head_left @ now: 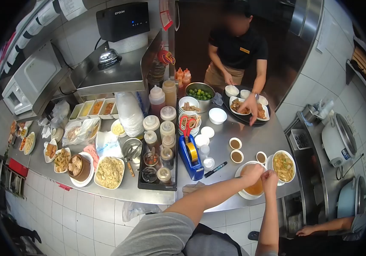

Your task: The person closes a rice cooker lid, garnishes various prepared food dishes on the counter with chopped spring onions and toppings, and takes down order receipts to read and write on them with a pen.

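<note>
My left hand [252, 172] is closed above a white bowl of orange-brown soup [252, 189], covering part of it. Right beside it, my right hand [270, 178] is closed too, over the bowl's right side. Whatever the fingers hold, if anything, is hidden. To the right stands a white bowl of soup with pale pieces and greens [284, 167]. A small cup of brown sauce [261, 157] sits just behind my hands, and two similar sauce cups [236, 150] stand further left.
A blue tape dispenser [190, 160] with red scissors and a black marker [216, 169] lie left of the soup. Squeeze bottles fill a black tray [157, 185]. Across the counter, a co-worker [238, 53] reaches over a round tray [257, 123] of dishes. Fried rice [109, 172] stands far left.
</note>
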`<state>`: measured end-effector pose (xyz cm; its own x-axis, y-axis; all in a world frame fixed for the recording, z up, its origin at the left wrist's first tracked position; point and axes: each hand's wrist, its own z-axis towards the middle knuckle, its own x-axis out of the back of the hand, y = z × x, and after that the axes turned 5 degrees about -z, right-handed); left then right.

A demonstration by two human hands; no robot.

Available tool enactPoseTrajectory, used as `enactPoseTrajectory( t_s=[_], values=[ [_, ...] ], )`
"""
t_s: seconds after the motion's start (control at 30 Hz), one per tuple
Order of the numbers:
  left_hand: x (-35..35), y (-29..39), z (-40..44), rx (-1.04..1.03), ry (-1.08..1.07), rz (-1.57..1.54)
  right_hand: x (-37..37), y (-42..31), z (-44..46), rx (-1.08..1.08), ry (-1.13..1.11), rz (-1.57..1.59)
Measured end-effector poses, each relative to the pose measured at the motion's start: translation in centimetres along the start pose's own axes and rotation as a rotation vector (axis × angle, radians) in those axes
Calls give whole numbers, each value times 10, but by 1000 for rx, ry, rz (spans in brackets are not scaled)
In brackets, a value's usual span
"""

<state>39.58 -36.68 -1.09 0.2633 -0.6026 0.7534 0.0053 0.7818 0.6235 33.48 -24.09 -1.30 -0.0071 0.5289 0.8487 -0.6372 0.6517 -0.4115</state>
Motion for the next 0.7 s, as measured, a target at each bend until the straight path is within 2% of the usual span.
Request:
enactPoseTrajectory(
  t_s=[0.03,0.1,0.13,0.23,0.27,0.3,0.37,0.43,0.5,0.53,0.57,0.63,0.7],
  values=[
    [-1,-1,-2,-31,62,-20,2,0,0,-34,-64,42],
    [-2,-2,-7,-91,187,-57,3,9,-5,89,-166,4],
    [2,0,-8,-38,70,-144,7,6,-4,152,-215,-14],
    [5,12,-17,-14,135,-176,33,-24,3,-77,-354,65],
    [-2,10,-21,-83,171,-135,24,-12,7,-70,-346,16],
    [-8,5,-26,-138,212,-86,13,9,9,-50,-344,-30],
    [6,3,-47,-234,261,-389,-1,24,8,220,-348,149],
    [78,14,-99,-98,-179,-652,21,-12,3,223,-459,14],
    [127,5,-156,-146,-340,-696,41,-55,2,65,-692,370],
    [141,-7,-186,-123,-427,-888,43,-72,0,-34,-803,536],
    [153,-22,-217,-110,-516,-1080,40,-88,-3,43,-860,625],
    [190,-49,-294,56,-504,-1182,36,-118,-13,186,-960,805],
    [200,-78,-382,368,-321,-1378,40,-186,-29,328,-1168,897]
  ],
)
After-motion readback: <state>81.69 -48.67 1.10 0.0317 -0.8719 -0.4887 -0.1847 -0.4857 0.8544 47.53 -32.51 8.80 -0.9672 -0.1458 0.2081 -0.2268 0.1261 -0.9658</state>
